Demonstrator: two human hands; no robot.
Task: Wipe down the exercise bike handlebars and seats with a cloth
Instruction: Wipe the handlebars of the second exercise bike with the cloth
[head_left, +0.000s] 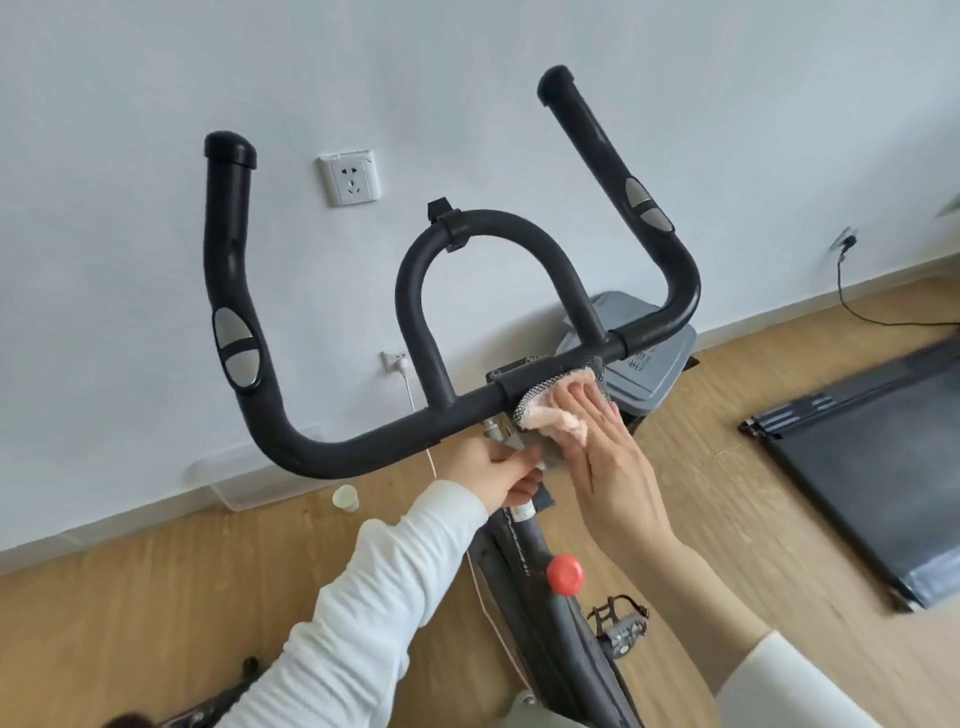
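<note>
Head view: the right hand (608, 457) lies with straight fingers (576, 400) flat on a pink fluffy cloth (545, 418). It presses the cloth against the middle of the black foam-padded handlebars (374, 449), just right of where the inner loop joins the crossbar. The left hand (493, 473) reaches under the crossbar, its fingers curled round the grey metal bracket (519, 440) at the top of the stem, apparently steadying the bike. A red round knob (565, 574) sits lower on the frame. The seat is out of view.

The step in hand looks like the handlebar wipe, at its centre section. The next move likely calls for wrapping the cloth round the tube rather than pressing it flat. It would then slide outward along the crossbar and up each bent horn, over the silver sensor plates. The seat would come after that.
</note>
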